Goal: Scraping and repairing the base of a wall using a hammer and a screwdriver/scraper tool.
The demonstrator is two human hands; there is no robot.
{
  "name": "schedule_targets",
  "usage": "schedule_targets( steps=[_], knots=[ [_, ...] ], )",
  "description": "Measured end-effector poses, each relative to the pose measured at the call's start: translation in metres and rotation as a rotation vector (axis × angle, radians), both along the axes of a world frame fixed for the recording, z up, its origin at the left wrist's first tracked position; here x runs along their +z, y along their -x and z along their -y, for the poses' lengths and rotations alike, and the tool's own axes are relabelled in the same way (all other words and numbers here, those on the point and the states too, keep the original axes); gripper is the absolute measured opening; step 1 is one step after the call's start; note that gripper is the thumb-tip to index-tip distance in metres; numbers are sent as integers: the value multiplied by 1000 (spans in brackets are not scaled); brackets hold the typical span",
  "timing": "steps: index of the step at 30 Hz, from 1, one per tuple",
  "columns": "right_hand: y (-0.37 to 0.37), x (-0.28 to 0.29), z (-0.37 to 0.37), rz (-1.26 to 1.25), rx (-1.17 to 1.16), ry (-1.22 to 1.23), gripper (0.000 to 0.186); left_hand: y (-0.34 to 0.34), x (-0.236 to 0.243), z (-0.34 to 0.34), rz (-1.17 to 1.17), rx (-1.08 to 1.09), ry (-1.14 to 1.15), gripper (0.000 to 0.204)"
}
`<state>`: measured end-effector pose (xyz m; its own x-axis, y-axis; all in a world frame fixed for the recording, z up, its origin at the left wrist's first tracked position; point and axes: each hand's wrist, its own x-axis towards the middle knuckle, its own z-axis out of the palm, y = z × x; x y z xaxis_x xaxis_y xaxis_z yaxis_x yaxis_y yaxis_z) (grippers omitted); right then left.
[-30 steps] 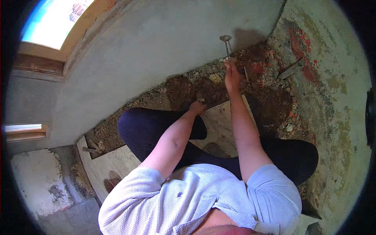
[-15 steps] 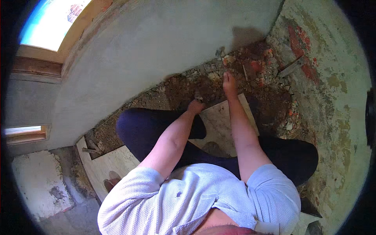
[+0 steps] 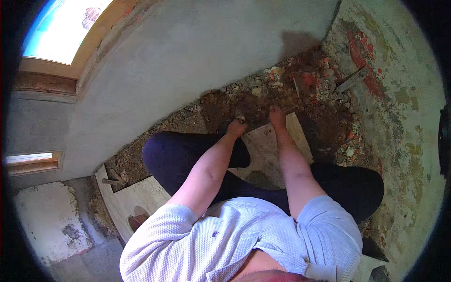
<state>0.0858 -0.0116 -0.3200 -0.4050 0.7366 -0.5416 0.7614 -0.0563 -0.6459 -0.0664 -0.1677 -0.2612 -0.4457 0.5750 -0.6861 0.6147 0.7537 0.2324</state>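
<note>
Near the raised corner of a pale marble-look tile [image 3: 260, 150], my left hand [image 3: 236, 128] grips a small object with a metallic-looking top, too small to name. My right hand [image 3: 277, 118] is closed just to its right, above the tile's far edge, on the hammer seen in the earlier frames; its head is hard to make out against the dark soil. Broken rubble and brown soil [image 3: 300, 98] border the tile along the plastered wall.
My crossed legs [image 3: 347, 188] flank the tile. More tiling [image 3: 138, 197] lies at left, with a narrow strip [image 3: 110, 181] on it. A flat piece [image 3: 350, 81] leans at the stained right wall [image 3: 404, 131]. Two wood-framed openings [image 3: 70, 68] are in the left wall.
My right hand has swung down toward me from high by the far wall, bringing the raised hammer down beside my left hand. My left hand has stayed nearly in place.
</note>
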Motion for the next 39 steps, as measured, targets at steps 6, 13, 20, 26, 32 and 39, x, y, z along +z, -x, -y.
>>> schedule_targets(
  steps=[6,13,20,26,32,39],
  knots=[
    [50,93,-34,-417,-130,-248,50,23,-42,10,-11,-154,41,52],
    [27,26,-3,-298,-127,-291,45,20,-42,10,-45,-495,-4,52],
    [-2,3,-18,-55,30,-187,46,3,-32,-4,24,-532,33,59],
    [78,101,-40,-550,-155,-395,48,61,-103,38,-90,-187,-101,53],
    [1,3,-28,-487,-109,-346,41,-4,-92,5,110,93,-37,60],
    [6,3,-5,-14,61,-68,41,-5,-79,-2,20,92,-158,59]
  ],
)
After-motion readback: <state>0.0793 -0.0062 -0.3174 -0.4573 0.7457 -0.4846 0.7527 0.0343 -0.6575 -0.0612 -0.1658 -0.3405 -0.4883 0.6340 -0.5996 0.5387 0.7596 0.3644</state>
